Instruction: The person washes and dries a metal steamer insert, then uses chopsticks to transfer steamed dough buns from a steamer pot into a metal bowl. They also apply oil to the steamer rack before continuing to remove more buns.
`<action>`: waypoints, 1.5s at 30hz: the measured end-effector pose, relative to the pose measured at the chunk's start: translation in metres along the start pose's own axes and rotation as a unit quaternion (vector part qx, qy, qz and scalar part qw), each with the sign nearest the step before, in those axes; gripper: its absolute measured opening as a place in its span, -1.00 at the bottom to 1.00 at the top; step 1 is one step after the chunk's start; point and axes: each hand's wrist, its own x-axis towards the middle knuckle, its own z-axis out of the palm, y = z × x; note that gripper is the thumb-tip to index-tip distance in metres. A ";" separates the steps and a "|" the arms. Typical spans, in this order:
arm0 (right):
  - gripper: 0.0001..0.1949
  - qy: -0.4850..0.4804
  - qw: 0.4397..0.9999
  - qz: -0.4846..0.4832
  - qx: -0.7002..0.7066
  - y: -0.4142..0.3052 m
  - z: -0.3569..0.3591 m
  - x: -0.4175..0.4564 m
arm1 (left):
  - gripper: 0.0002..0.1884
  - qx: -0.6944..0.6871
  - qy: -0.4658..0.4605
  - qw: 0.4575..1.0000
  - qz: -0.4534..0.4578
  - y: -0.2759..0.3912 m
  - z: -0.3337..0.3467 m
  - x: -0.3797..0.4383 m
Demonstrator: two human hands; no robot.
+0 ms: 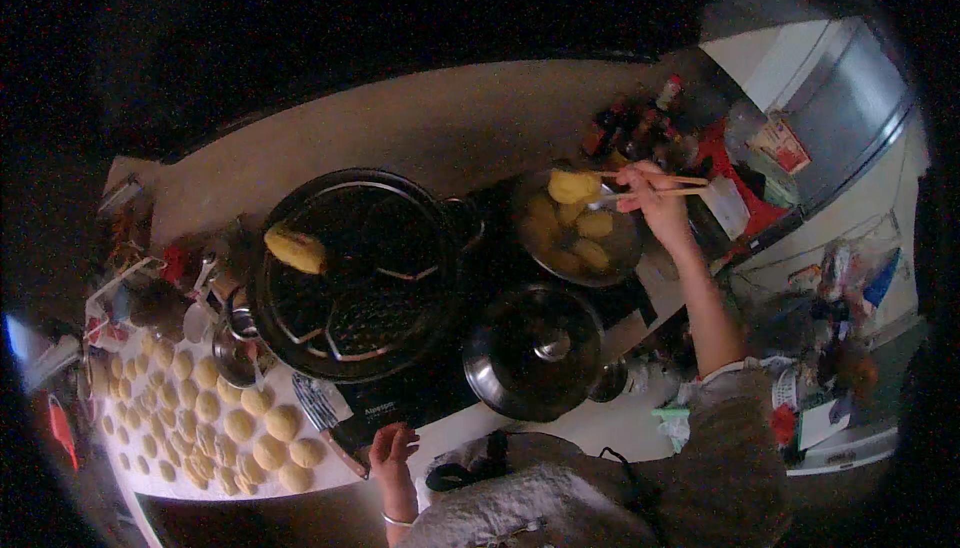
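Observation:
My right hand (651, 195) holds a pair of chopsticks (679, 186). At their tips is a yellow fried dough piece (573, 188), held above a metal bowl (536, 254) with several similar pieces inside. My left hand (394, 446) hovers by the counter's front edge, fingers loosely bent and nothing visible in them. Close to it lies a knife (324, 414) with a wide blade and a brown handle. A big dark pan (442, 308) stands in the middle, and one yellow dough piece (296, 249) sits near its left rim.
A round metal lid (510, 386) with a knob lies in front of the bowl. Several pale dough rounds (238, 425) cover the white surface (150, 477) at left, beside a small metal pot (234, 360). Bottles (645, 127) and a red item (724, 152) crowd the back right.

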 end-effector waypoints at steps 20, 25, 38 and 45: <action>-0.71 -0.200 0.946 -0.076 -0.244 0.094 0.029 0.092 | -0.87 -0.001 0.045 0.999 -0.001 -0.003 0.027 -0.027; -0.74 -0.146 0.967 -0.083 -0.192 0.087 0.019 0.098 | -0.87 0.002 0.031 0.999 0.005 -0.006 0.024 -0.028; -0.77 0.048 0.992 -0.097 -0.057 0.107 0.014 0.105 | -0.86 0.001 0.021 1.000 0.004 -0.010 0.004 -0.027; -0.70 -0.089 0.955 -0.081 0.270 -0.101 0.135 -0.004 | -0.86 0.007 -0.008 1.000 0.001 -0.010 -0.005 -0.024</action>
